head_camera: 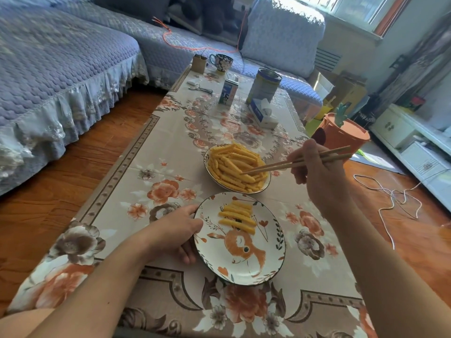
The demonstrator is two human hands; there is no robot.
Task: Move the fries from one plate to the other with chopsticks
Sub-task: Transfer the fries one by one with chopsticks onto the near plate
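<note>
Fries (238, 168) heaped in the far plate (209, 173), at 12 o'clock from the near plate (278, 242) — the two rims nearly touch. Five or so fries (238, 217) already lie in a neat stack on the near plate's upper half, above its painted rabbit. Chopsticks (296, 162) come in from 3 o'clock, tips down on the heap's right side, at a fry. Right hand (317, 172) pinches the chopsticks partway along, fingers curled round them. Left hand (175, 231) grips the near plate's rim at 9 o'clock — thumb on top, fingers curled beneath the edge. Both plates sit on a floral tablecloth (156, 167). Farther up at 12 o'clock: tissue box (262, 113), tin can (264, 85), small carton (228, 91), mug (222, 62). Orange bin (344, 135) at 2 o'clock.
</note>
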